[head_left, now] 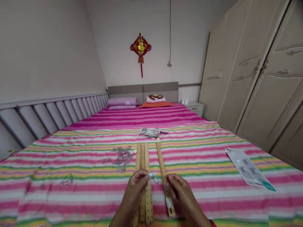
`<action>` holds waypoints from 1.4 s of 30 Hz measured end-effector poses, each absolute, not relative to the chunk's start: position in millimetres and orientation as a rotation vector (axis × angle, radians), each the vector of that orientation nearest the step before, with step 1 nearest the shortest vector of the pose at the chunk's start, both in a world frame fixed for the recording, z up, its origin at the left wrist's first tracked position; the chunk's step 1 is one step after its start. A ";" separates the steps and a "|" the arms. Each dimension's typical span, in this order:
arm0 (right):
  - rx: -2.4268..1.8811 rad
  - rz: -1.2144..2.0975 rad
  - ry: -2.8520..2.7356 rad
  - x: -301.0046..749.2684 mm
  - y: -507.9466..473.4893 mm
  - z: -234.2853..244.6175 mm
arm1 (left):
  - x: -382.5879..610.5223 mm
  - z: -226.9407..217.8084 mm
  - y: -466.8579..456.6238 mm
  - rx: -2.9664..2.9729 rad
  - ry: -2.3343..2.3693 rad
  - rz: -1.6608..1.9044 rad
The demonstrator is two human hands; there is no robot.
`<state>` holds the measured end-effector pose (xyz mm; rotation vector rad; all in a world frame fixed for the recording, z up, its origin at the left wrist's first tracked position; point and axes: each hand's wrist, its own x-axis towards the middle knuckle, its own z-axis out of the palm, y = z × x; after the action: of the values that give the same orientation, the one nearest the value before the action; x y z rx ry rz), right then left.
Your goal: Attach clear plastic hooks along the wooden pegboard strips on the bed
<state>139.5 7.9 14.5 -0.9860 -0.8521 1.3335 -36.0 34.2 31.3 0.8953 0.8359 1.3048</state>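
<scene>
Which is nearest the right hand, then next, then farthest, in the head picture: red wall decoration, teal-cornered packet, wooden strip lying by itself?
From the right hand:
1. Wooden strip, close by on its left.
2. Teal-cornered packet, off to the right.
3. Red wall decoration, far ahead, up high.

At the lower centre of the frame, the left hand (136,186) pinches a white hook (152,175) above three strips (147,189) lying side by side. To its right, the right hand (180,188) has its fingertips at a lone strip (160,159), which carries a second hook (169,202) near its bottom end. A pile of packets (123,156) lies left of centre, a pack (248,170) lower right, and a wardrobe (241,63) fills the upper right.
</scene>
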 end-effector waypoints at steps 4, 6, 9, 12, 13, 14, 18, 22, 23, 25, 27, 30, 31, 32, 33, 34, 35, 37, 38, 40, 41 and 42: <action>-0.925 1.346 -0.888 129.0 -8.1 27.6 | -21.3 34.2 25.6 1.024 0.806 1.395; -0.921 1.389 -0.924 127.8 -17.6 29.3 | -17.1 35.3 22.5 0.998 0.793 1.399; -0.907 1.473 -1.044 128.9 -29.5 30.9 | -10.6 34.6 17.1 0.803 0.759 1.365; -0.907 1.473 -1.018 130.9 -31.8 31.1 | 0.0 31.4 9.9 0.560 0.674 1.302; -0.911 1.448 -0.978 131.6 -30.4 30.7 | 4.6 29.8 7.1 0.501 0.636 1.277; -0.916 1.419 -0.940 132.2 -28.5 30.4 | 9.6 28.1 4.4 0.452 0.599 1.255; -0.949 1.328 -0.864 133.7 -22.7 31.0 | 29.5 20.3 -5.2 0.295 0.503 1.209; -1.005 1.258 -0.791 133.9 -25.1 32.8 | 42.9 13.1 -10.9 0.248 0.464 1.169; -1.014 1.245 -0.773 134.2 -25.8 32.7 | 44.8 11.6 -11.6 0.243 0.471 1.161; -1.028 1.218 -0.745 135.6 -25.9 31.5 | 47.0 8.9 -12.3 0.214 0.512 1.140; -1.029 1.199 -0.741 138.8 -24.1 30.0 | 47.0 7.2 -12.1 0.186 0.555 1.122; -1.018 1.195 -0.799 147.6 -19.1 28.3 | 43.3 7.6 -9.6 0.248 0.603 1.108; -1.019 1.197 -0.820 151.2 -17.1 27.9 | 41.2 8.7 -7.8 0.297 0.624 1.108; -1.026 1.200 -0.840 154.9 -15.1 27.5 | 38.6 10.2 -5.5 0.358 0.650 1.110; -1.037 1.204 -0.860 158.4 -12.9 26.9 | 35.7 12.1 -2.4 0.434 0.684 1.114; -1.052 1.214 -0.882 161.7 -10.5 26.1 | 32.7 14.1 1.3 0.529 0.732 1.123; -1.066 1.229 -0.906 164.4 -8.0 25.2 | 29.7 16.2 5.6 0.645 0.787 1.136; -1.082 1.263 -0.951 168.1 -2.0 22.8 | 24.6 19.9 15.4 0.903 0.889 1.154; -1.080 1.279 -0.966 169.0 1.4 21.5 | 22.8 21.5 20.6 1.014 0.921 1.155; -1.066 1.296 -0.967 169.7 9.2 19.0 | 21.1 23.9 30.9 1.143 0.943 1.147; -1.061 1.297 -0.954 169.8 13.4 17.8 | 21.3 24.8 35.8 1.163 0.942 1.136; -1.059 1.299 -0.935 169.7 18.0 16.6 | 22.0 25.4 40.5 1.162 0.949 1.124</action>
<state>169.7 18.0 16.6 -1.0590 -0.9353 1.2990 22.0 40.5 25.4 1.1622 0.9490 1.1242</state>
